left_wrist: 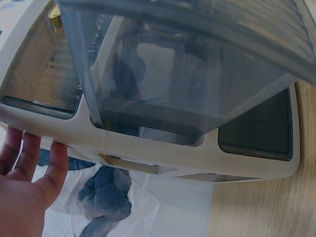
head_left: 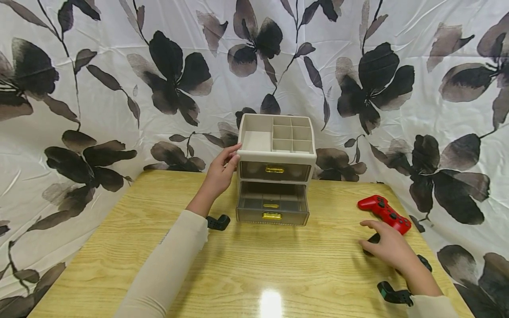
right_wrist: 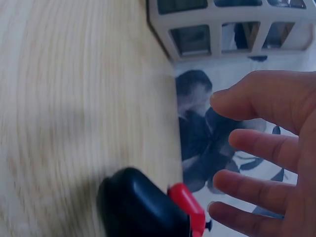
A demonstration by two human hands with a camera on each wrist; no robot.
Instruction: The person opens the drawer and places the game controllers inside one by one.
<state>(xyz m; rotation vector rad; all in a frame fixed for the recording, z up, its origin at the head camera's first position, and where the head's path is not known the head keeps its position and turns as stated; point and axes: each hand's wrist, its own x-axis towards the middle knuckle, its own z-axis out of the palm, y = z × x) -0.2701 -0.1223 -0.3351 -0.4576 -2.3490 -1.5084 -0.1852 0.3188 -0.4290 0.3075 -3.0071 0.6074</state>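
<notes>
A white desktop organizer (head_left: pixel 277 155) stands at the back of the table, with smoky clear drawers and gold handles. Its middle drawer (head_left: pixel 272 216) is pulled out; the top drawer (head_left: pixel 274 171) is closed. My left hand (head_left: pixel 220 173) touches the organizer's upper left side, fingertips (left_wrist: pixel 58 150) against the white frame. On the right, my right hand (head_left: pixel 387 245) hovers with fingers spread and apart, holding nothing. Beneath it lies a black object with a smooth rounded end (right_wrist: pixel 140 205), mostly hidden; its kind I cannot tell. Just beyond is a red game controller (head_left: pixel 384 214).
The organizer's top has several compartments (head_left: pixel 256 141). A wooden table (head_left: pixel 238 274) carries everything, backed by a floral cloth (head_left: pixel 175 75). Black wrist cameras show beside the left sleeve (head_left: pixel 171 260) and the right sleeve (head_left: pixel 431 307).
</notes>
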